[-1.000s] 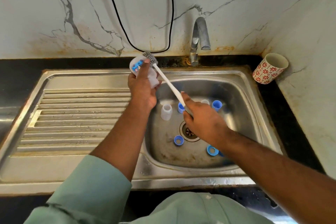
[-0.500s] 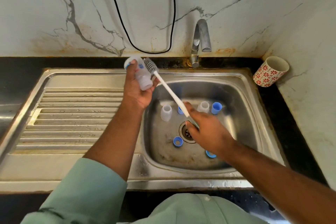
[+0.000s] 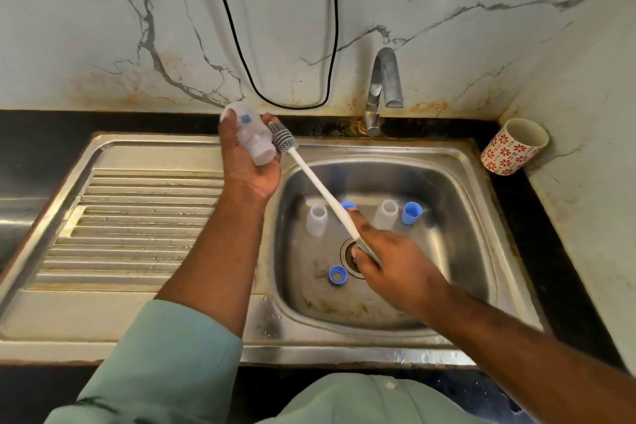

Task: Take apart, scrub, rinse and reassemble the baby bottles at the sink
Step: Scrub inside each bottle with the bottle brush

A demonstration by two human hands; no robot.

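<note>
— So, where's your bottle?
— Upper centre of frame: your left hand (image 3: 249,162) grips the clear baby bottle (image 3: 253,139), mouth tilted down-right.
— And the brush?
— Your right hand (image 3: 392,263) clamps the bottle brush (image 3: 316,182) handle over the sink (image 3: 457,162); bristles touch the bottle's neck.

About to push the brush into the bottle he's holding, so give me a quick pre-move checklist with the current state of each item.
1. Left hand grips the bottle: ok.
2. Right hand holds the brush by the handle end: ok.
3. Bottle mouth open, no ring or teat on it: ok.
4. Brush head lined up with the mouth: not ok, it sits beside the neck, outside.
5. Tap running for rinsing: not ok, no water visible.
6. Soap on the brush: cannot tell.
</note>
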